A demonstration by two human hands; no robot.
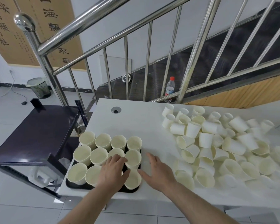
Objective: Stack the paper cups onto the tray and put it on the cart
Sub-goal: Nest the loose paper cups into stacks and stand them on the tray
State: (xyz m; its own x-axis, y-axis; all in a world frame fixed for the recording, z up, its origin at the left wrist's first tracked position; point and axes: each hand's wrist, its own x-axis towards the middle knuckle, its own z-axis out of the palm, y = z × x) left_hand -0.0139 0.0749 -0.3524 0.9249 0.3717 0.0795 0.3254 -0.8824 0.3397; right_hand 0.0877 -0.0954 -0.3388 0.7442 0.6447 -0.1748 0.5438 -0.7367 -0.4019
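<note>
Paper cups [102, 141] stand upright in rows on a black tray [71, 185], which sits at the left front corner of the white worktop [136, 120]. I can count 11 cup tops there, and the left hand [113, 170] hides part of the front row. That hand lies over the cups near the front of the tray. Its fingers [120, 159] are spread and a little bent, with the tips on the rims of the cups in the middle. They are not wrapped around any cup.

The right hand [158, 173] is just beside the right edge of the tray, palm down over the bare worktop. Its fingers are straight and spread, holding nothing. The thumb is right next to the front right cup [132, 181]; I cannot tell if it touches.

A big messy pile of loose cups [217, 143] covers the right side of the worktop, many lying on their sides. A dark cart [36, 131] stands on the floor just left of the worktop. Behind the worktop is a shiny metal stair railing [103, 29], and a water bottle [169, 88] with a red cap stands on the stairs.
</note>
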